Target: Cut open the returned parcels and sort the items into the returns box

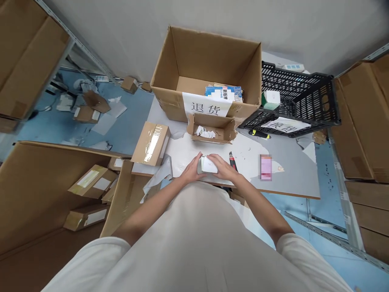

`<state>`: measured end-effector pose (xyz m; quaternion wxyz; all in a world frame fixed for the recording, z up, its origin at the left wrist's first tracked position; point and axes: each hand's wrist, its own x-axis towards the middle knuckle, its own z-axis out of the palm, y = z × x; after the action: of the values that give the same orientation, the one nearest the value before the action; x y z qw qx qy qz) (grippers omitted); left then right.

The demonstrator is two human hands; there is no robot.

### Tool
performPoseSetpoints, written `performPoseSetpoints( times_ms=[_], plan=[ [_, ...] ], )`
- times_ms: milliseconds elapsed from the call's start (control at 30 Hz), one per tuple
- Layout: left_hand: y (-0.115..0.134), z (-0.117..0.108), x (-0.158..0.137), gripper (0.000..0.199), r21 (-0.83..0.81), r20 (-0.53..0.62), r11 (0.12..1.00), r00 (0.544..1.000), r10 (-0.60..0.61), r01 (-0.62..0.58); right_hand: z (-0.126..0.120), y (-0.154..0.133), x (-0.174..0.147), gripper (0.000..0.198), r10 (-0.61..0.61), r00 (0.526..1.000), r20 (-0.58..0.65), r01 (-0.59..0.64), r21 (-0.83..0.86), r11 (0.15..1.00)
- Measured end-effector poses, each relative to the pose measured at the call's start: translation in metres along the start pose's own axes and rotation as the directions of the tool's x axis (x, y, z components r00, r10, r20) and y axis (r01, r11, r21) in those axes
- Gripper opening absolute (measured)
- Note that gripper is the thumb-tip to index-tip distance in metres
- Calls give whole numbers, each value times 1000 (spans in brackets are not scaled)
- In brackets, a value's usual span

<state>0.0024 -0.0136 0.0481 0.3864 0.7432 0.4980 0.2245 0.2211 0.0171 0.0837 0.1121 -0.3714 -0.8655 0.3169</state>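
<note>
Close to the table's front edge, a small white carton [209,164] is held between my two hands. My left hand [192,168] grips its left side, fingers curved round it. On the opposite side, my right hand [223,167] closes over the carton, its fingers on the top and right. A red and black utility knife [233,161] lies just right of my right hand. Beyond my hands stands a small open cardboard box [210,140] with crumpled white paper [204,132] inside. A taped brown parcel [151,143] lies to the left.
A large open cardboard box [170,97] with a paper label holds blue packages [225,93]. Beside it, a black plastic crate [316,101] has a white-green carton [271,99] at its left edge. A yellow-black cutter [259,134] lies before the crate. Bottom left, a big carton [39,178] contains several parcels.
</note>
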Motion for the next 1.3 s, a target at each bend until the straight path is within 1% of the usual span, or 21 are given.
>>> performPoseSetpoints(
  times_ms=[67, 133, 200, 233, 267, 300, 333, 400, 467, 533, 600, 667, 833, 900, 967, 1033, 1067, 1100, 1167, 1233, 1300],
  plan=[
    [1, 4, 11, 95, -24, -6, 1000, 1000, -15, 15, -7, -9, -4, 76, -8, 999, -42, 8, 7, 1000],
    [3, 4, 18, 86, -27, -2, 999, 1000, -18, 18, -14, -20, -10, 73, 21, 995, -100, -13, 76, 997],
    [3, 2, 22, 83, -24, 5, 1000, 1000, -20, 20, -17, -31, -18, 54, 88, 989, -122, -55, 254, 966],
    [2, 1, 22, 82, -23, 6, 1000, 1000, -18, 18, -16, -36, -21, 46, 133, 985, -109, -86, 355, 931],
    [2, 0, 22, 81, -21, 5, 1000, 1000, -16, 16, -14, -39, -23, 43, 176, 981, -86, -122, 431, 894],
    [2, -1, 22, 80, -18, 4, 1000, 1000, -14, 14, -11, -42, -24, 43, 211, 975, -67, -157, 460, 874],
    [2, -1, 21, 81, -12, 2, 1000, 1000, -13, 13, -8, -44, -24, 41, 243, 968, -62, -193, 434, 880],
    [3, -4, 21, 83, 21, -2, 1000, 1000, -4, 4, -4, -46, -20, 35, 302, 948, -97, -271, 252, 929],
    [7, -10, 22, 88, 84, 8, 995, 999, 46, -46, -3, -47, -14, 45, 335, 934, -123, -334, 33, 942],
    [12, -18, 22, 90, 159, 58, 976, 988, 141, -149, -5, -47, -8, 59, 345, 933, -99, -353, -81, 932],
    [17, -27, 23, 87, 218, 147, 940, 961, 232, -261, -9, -45, -4, 65, 323, 945, -59, -327, -98, 940],
    [21, -32, 24, 81, 258, 223, 909, 936, 272, -326, -10, -42, -4, 64, 301, 952, -53, -304, -69, 950],
    [27, -35, 27, 74, 349, 317, 857, 908, 273, -379, -5, -28, -10, 50, 284, 949, -136, -283, 31, 959],
    [29, -35, 28, 70, 378, 343, 827, 893, 292, -416, -3, -21, -14, 40, 275, 946, -169, -268, 63, 961],
    [32, -37, 30, 62, 406, 352, 795, 880, 319, -451, -1, -15, -18, 32, 251, 944, -215, -242, 65, 968],
    [35, -40, 31, 50, 435, 342, 771, 878, 336, -465, 0, -10, -21, 25, 229, 941, -249, -228, 32, 973],
    [35, -41, 31, 44, 450, 323, 767, 884, 337, -457, -1, -8, -22, 22, 227, 939, -259, -234, 1, 972],
    [35, -41, 30, 36, 466, 292, 769, 897, 332, -436, -2, -7, -22, 21, 224, 937, -268, -244, -41, 969],
    [33, -40, 25, 25, 498, 191, 788, 932, 307, -361, -6, -7, -21, 21, 201, 939, -279, -252, -160, 954],
    [30, -37, 16, 24, 503, 85, 819, 959, 270, -276, -12, -11, -17, 22, 128, 962, -240, -197, -288, 937],
    [28, -34, 4, 32, 459, 43, 860, 973, 228, -222, -19, -14, -10, 26, 41, 991, -130, -88, -376, 922]
  ],
)
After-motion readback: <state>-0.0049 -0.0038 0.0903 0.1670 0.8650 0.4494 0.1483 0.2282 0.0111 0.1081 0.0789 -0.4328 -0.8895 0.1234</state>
